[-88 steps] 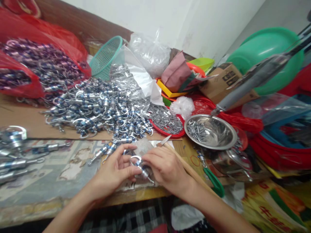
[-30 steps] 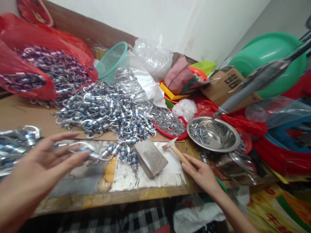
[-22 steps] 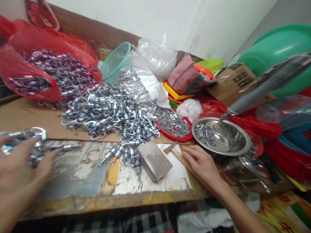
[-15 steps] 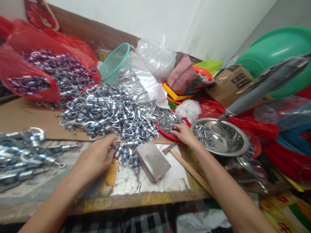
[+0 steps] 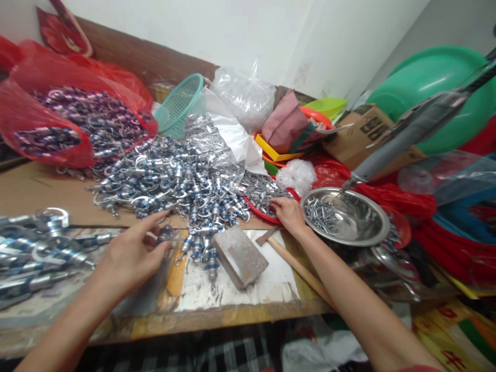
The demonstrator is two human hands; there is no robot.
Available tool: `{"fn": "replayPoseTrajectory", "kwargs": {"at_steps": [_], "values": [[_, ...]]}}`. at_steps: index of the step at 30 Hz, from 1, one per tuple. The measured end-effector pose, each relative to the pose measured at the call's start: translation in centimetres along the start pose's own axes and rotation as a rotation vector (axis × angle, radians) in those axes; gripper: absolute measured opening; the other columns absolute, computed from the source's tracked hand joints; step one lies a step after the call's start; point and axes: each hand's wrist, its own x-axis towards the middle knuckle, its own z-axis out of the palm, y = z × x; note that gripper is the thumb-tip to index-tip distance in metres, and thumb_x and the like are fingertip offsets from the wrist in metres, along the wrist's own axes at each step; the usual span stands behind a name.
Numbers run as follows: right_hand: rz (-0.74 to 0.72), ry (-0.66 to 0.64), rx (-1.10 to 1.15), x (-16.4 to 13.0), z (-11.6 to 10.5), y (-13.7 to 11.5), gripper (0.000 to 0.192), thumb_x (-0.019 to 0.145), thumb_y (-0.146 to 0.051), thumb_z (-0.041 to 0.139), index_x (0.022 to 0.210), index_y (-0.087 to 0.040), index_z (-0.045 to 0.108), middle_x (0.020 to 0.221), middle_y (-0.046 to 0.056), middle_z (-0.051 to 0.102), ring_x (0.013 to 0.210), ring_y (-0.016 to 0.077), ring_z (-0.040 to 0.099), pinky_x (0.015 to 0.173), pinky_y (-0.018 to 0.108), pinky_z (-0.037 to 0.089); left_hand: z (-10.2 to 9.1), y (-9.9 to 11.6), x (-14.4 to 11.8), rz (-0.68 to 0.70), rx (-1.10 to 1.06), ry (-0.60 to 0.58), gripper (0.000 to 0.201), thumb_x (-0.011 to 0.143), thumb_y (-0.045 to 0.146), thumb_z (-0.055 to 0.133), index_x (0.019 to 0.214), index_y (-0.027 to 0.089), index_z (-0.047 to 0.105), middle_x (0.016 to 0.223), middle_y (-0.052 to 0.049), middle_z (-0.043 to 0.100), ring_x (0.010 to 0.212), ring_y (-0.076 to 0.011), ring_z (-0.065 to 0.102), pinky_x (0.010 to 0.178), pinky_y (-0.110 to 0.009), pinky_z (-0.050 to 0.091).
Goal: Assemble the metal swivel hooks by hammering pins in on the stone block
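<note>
My left hand (image 5: 132, 253) is above the near left of the table. Its thumb and fingers close around a blurred blue-and-silver metal fitting (image 5: 165, 233). To its right spreads a heap of similar metal fittings (image 5: 170, 170) with rings and curved hooks. My right hand (image 5: 290, 214) reaches to the red plate (image 5: 260, 213), its fingertips pressed into small grey metal pieces (image 5: 263, 191). What those fingertips pinch is hidden. Between my hands a metal block (image 5: 240, 256) rests on white paper, beside a hammer (image 5: 298, 266) with a wooden handle.
A steel bowl (image 5: 372, 240) with pins stands right of my right hand, and a grey power screwdriver (image 5: 406, 142) hangs over it. A red bag (image 5: 50, 108) of purple fittings sits far left. More fittings (image 5: 39, 258) lie near left. A teal basket (image 5: 180, 106) leans behind.
My left hand has drawn back to the left from the heap's edge, with a fitting now showing in its fingers. My right hand remains at the red plate; the view has shifted slightly.
</note>
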Motion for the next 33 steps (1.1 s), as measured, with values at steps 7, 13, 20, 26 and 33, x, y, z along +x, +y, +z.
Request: {"fn": "replayPoseTrajectory", "kwargs": {"at_steps": [7,13,20,26,33], "values": [[0.03,0.039,0.089,-0.1,-1.0,-0.1,0.016,0.078,-0.017,0.059,0.087,-0.018,0.072,0.09,0.008,0.07,0.085,0.0199,0.063,0.079,0.028,0.044,2.4,4.5,-2.8,-0.129,-0.637,-0.145,0.04,0.06,0.034,0.072,0.096,0.019,0.07,0.088,-0.005,0.074,0.076,-0.0211,0.067,0.073,-0.031,0.053],[0.022,0.112,0.261,-1.4,-2.2,-2.5,0.016,0.08,-0.023,0.056,0.079,-0.017,0.071,0.084,0.008,0.07,0.081,0.0196,0.063,0.075,0.03,0.045,5.3,5.7,-3.7,-0.071,-0.567,-0.135,0.026,0.055,0.03,0.072,0.079,0.02,0.076,0.08,-0.005,0.077,0.077,-0.0271,0.07,0.074,-0.035,0.055],[-0.213,0.031,0.802,-8.1,-4.7,-9.2,0.009,0.076,-0.014,0.061,0.077,-0.017,0.07,0.077,0.003,0.071,0.072,0.0129,0.064,0.067,0.023,0.05,4.3,5.9,-3.7,0.03,-0.533,-0.172,0.024,0.057,0.027,0.067,0.08,0.026,0.075,0.08,-0.001,0.075,0.07,-0.0258,0.071,0.073,-0.034,0.055],[-0.359,0.048,0.935,-11.9,-5.1,-12.1,0.022,0.074,-0.001,0.056,0.083,-0.017,0.069,0.077,0.003,0.07,0.072,0.0124,0.064,0.068,0.022,0.05,4.6,5.8,-4.0,0.092,-0.536,-0.167,0.02,0.058,0.025,0.065,0.075,0.027,0.076,0.077,-0.001,0.076,0.066,-0.0238,0.071,0.067,-0.029,0.055],[-0.225,-0.026,1.071,-12.6,-4.3,-11.4,0.016,0.072,-0.004,0.06,0.076,-0.018,0.066,0.075,0.001,0.07,0.073,0.0127,0.065,0.07,0.022,0.052,4.9,5.3,-4.3,0.077,-0.591,-0.048,0.02,0.052,0.024,0.074,0.072,0.026,0.077,0.094,-0.006,0.075,0.092,-0.0278,0.066,0.081,-0.034,0.052]]}}
